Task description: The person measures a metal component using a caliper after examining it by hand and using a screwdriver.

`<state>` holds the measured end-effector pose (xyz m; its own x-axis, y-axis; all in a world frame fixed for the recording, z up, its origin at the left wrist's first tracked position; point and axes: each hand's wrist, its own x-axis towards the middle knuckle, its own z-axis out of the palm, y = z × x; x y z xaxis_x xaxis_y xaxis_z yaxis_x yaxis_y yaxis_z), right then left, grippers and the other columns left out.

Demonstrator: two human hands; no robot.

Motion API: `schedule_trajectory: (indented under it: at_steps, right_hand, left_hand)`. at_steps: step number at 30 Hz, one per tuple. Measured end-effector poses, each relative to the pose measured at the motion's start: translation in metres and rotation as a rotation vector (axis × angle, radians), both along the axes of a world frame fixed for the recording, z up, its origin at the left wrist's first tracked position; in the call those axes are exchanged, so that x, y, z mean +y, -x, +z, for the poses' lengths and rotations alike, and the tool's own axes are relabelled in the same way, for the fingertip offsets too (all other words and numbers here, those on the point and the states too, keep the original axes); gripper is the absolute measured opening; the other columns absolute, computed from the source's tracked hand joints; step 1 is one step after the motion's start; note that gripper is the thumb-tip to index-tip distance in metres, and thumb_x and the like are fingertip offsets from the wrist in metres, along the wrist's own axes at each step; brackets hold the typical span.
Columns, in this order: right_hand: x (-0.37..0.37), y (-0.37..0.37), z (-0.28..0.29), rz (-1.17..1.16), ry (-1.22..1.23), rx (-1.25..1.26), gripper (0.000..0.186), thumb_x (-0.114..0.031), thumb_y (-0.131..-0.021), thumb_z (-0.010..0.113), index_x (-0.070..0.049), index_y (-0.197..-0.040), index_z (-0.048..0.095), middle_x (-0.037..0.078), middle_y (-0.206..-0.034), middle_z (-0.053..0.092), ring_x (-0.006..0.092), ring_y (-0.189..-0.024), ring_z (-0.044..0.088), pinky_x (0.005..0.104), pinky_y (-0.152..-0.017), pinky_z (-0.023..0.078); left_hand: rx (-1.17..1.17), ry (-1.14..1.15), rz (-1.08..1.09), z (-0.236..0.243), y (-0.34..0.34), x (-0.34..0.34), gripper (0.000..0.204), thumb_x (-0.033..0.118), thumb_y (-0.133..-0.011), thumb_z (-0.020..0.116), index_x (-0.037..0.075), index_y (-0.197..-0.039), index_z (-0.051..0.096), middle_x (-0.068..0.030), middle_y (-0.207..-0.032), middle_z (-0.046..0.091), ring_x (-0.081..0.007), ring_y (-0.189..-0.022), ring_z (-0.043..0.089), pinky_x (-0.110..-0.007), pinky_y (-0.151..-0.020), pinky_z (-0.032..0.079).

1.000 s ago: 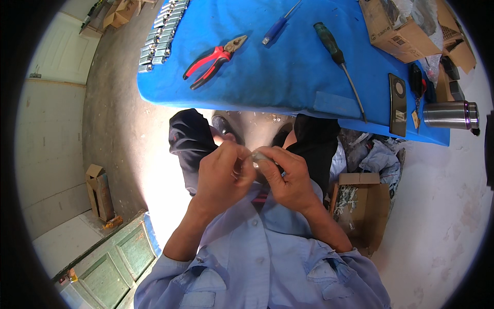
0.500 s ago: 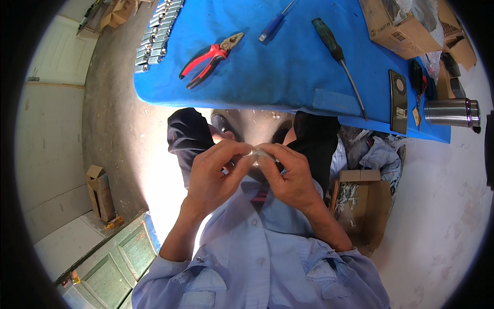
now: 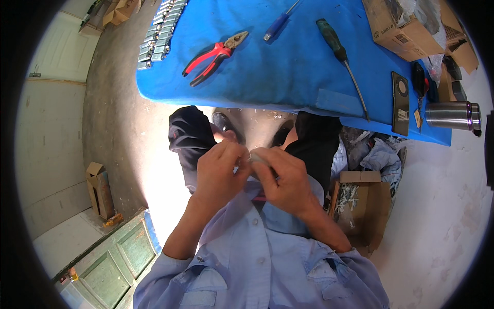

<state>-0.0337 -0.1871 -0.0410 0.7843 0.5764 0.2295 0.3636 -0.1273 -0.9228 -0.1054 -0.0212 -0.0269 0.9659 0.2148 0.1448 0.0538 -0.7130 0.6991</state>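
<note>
Over my lap, my left hand (image 3: 220, 170) and my right hand (image 3: 286, 180) meet fingertip to fingertip. Both are closed in a pinch around a small pale, shiny piece (image 3: 253, 157). Fingers cover most of it, so its kind cannot be made out. Beyond the hands, on the blue-covered table, lie pliers (image 3: 218, 55) with red and black handles. A blue-handled screwdriver (image 3: 278, 26) and a longer one with a dark green handle (image 3: 335, 46) rest to their right.
Rows of small metal parts (image 3: 159, 36) line the table's far left. At its right are a dark flat plate (image 3: 400, 103), a steel flask (image 3: 450, 116) and a cardboard box (image 3: 399, 36). An open carton (image 3: 373, 211) holding small pale pieces stands beside my right knee.
My fingers have shifted around the small piece and my left hand has turned, covering more of it. The view has moved slightly; the table things lie as before.
</note>
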Motion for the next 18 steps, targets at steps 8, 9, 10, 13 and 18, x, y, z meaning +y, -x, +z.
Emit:
schedule_trajectory:
  at_steps: [8,9,10,13,18]
  right_hand:
    - [-0.001,-0.002,-0.006,-0.13,-0.066,0.197,0.021,-0.011,-0.103,0.069,0.004,-0.118,0.071,0.015,-0.095,0.077,0.0198,-0.078,0.074,0.0311,-0.068,0.056]
    - [-0.001,-0.002,-0.006,-0.121,-0.063,0.203,0.021,-0.011,-0.104,0.069,0.004,-0.118,0.071,0.015,-0.096,0.077,0.018,-0.079,0.074,0.0302,-0.068,0.056]
    - [-0.001,-0.001,-0.005,-0.115,-0.062,0.245,0.021,-0.011,-0.104,0.068,0.004,-0.119,0.071,0.014,-0.095,0.077,0.0171,-0.079,0.074,0.0299,-0.068,0.056]
    - [0.0,0.002,-0.002,-0.095,-0.064,0.328,0.021,-0.01,-0.104,0.068,0.004,-0.119,0.071,0.013,-0.093,0.076,0.0149,-0.077,0.072,0.029,-0.067,0.055]
    - [0.001,0.002,0.001,-0.073,-0.047,0.307,0.021,-0.01,-0.104,0.069,0.004,-0.12,0.071,0.012,-0.091,0.075,0.0138,-0.076,0.071,0.0285,-0.066,0.054]
  left_hand:
    - [0.013,0.289,0.038,0.018,0.0,0.001,0.019,-0.001,-0.093,0.077,0.001,-0.111,0.074,-0.0072,-0.099,0.074,-0.0131,-0.08,0.072,-0.025,-0.063,0.055]
    - [0.014,0.303,0.028,0.017,-0.001,0.001,0.018,-0.001,-0.094,0.076,0.001,-0.112,0.075,-0.007,-0.099,0.075,-0.0131,-0.081,0.073,-0.024,-0.064,0.055]
    - [0.014,0.317,0.019,0.017,-0.002,0.0,0.017,0.0,-0.095,0.076,0.001,-0.112,0.076,-0.0069,-0.1,0.075,-0.0131,-0.082,0.073,-0.024,-0.065,0.055]
    - [-0.011,0.297,0.02,0.012,-0.005,0.0,0.016,0.0,-0.095,0.076,0.001,-0.111,0.077,-0.0078,-0.097,0.075,-0.0133,-0.081,0.073,-0.024,-0.066,0.055]
    - [-0.014,0.255,0.03,0.011,-0.005,-0.001,0.012,-0.003,-0.094,0.075,0.0,-0.106,0.076,-0.0086,-0.091,0.074,-0.0143,-0.077,0.072,-0.025,-0.065,0.055]
